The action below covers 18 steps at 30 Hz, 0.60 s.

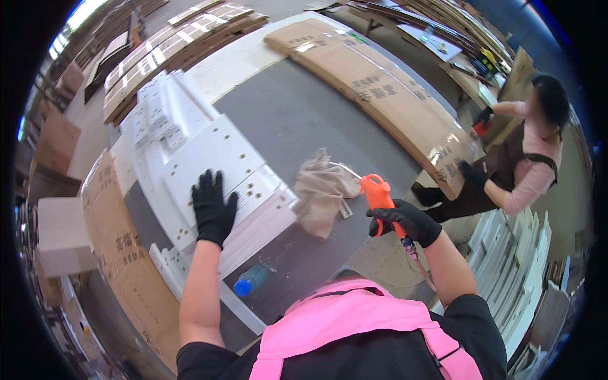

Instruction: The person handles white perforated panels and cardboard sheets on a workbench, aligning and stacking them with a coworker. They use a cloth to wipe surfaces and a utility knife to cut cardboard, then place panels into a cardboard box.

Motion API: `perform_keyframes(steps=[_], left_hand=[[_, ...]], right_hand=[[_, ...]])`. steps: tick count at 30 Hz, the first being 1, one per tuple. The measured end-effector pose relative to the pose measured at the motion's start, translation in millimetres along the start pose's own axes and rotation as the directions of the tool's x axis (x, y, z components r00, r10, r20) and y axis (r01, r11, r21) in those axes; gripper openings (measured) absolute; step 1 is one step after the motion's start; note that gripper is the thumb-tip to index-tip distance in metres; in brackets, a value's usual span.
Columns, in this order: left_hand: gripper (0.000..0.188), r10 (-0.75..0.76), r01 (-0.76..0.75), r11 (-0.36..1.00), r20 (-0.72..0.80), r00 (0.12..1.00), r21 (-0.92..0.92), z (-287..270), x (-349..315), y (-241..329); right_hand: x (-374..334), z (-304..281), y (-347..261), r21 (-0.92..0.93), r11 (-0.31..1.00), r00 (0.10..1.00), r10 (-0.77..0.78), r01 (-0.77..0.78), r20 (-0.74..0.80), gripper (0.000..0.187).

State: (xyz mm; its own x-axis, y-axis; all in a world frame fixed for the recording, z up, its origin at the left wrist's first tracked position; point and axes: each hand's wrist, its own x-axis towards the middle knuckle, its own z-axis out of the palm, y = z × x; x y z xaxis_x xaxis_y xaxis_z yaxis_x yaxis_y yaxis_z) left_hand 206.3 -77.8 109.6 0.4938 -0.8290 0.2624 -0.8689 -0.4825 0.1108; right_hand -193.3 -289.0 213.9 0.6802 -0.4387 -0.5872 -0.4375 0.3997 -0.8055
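Note:
My left hand (214, 209), in a black glove, lies flat with fingers spread on a stack of white panels (209, 158) drilled with small holes. In my gloved right hand (410, 223) is an orange air blow gun (379, 193), gripped by its handle. Its thin bent nozzle points up and left, above a crumpled beige rag (324, 190). A hose (423, 269) runs from the handle's base down along my forearm. Beside the rag lies a small pale strip (345, 209). A clear bottle with a blue cap (244, 287) lies on the grey tabletop near me.
A long taped cardboard box (373, 88) lies along the table's right side. Beyond it, a co-worker (532, 145) in a pink top touches the box's near end and holds a red object. Another long carton (126, 247) stands at left; white panels (506, 272) are stacked at lower right.

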Motion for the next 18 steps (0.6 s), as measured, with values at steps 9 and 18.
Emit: perform_keyframes(steps=[9, 18], left_hand=[[0.068, 0.023, -0.038, 0.992, 0.124, 0.992, 0.118, -17.5, 1.5, 6.1], [0.070, 0.027, -0.058, 0.988, 0.214, 0.976, 0.144, -16.3, 1.9, -4.3]], right_hand=[[13.6, -153.3, 101.5, 0.207, 0.970, 0.931, 0.187, -0.125, -0.313, 0.031], [176.0, -84.4, 7.4, 0.170, 0.980, 0.992, -0.116, 0.106, 0.047, 0.026]])
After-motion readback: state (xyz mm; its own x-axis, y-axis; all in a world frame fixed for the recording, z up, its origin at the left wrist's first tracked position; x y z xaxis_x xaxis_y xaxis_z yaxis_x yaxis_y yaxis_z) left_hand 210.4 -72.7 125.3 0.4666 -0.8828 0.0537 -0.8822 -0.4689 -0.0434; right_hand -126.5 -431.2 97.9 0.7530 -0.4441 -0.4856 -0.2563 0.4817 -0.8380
